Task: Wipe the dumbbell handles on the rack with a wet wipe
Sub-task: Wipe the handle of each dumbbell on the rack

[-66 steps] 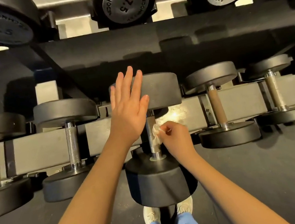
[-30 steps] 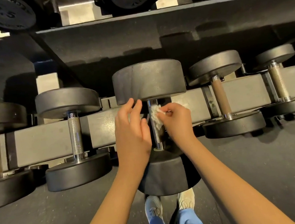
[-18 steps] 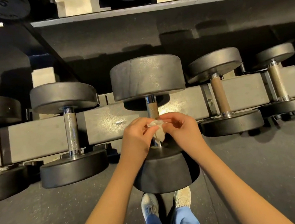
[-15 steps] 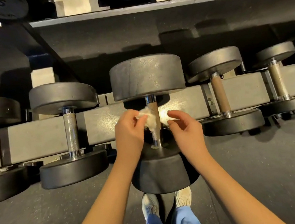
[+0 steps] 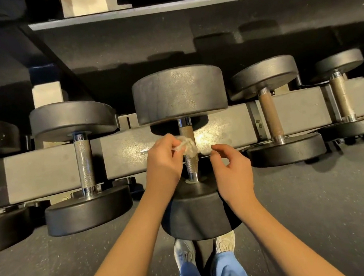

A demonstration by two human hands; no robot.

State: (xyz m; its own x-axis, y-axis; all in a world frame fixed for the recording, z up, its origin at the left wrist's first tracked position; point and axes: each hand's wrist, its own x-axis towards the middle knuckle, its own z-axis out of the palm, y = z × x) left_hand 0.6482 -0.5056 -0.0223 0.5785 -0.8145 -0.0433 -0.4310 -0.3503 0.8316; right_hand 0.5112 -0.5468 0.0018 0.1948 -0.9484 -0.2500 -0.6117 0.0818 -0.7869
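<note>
Steel handle point(image 5: 192, 164): knurled, on centre dumbbell point(image 5: 179, 92), lying across grey rack rail point(image 5: 54, 167); chrome collar at each end.
Dumbbell heads: far one up against dark back panel, near one overhanging rail's front edge above floor point(image 5: 323, 212).
Wet wipe point(image 5: 188, 147): crumpled, pale, pressed on handle's left face about mid-length.
Left hand point(image 5: 162, 161): thumb and fingertips curled tight, pinching wipe; knuckles just left of handle.
Right hand point(image 5: 233, 168): holding nothing; fingers loosely curled, thumb and index apart; just right of handle, contact with it not discernible.
Room left: bare stretch of rail between centre handle and left neighbour dumbbell point(image 5: 84, 163).
Room right: tighter; right neighbour dumbbell point(image 5: 270, 115) with near head close beside right wrist.
Room above: upper shelf point(image 5: 185, 22) well clear of both hands, more dumbbells on top at frame edge.
Room below: white shoes point(image 5: 184, 252) partly under near head.
</note>
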